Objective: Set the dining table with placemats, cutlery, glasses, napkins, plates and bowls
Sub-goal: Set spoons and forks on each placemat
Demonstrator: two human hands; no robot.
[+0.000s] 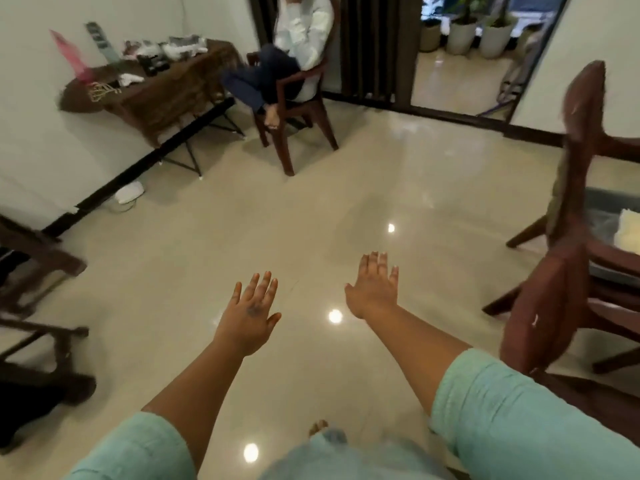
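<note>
Left hand (251, 311): fingers spread, empty, lower centre.
Right hand (374, 289): same.
Advice: turn toward dining chairs (568, 216), right edge; fetch placemats.

You are standing in a home's dining room: glossy cream floor tiles (311, 188), dark wooden dining chairs (568, 271) at your right, a cluttered wooden side table (162, 88) against the white wall, and potted plants (478, 32) beyond the open doorway
</note>
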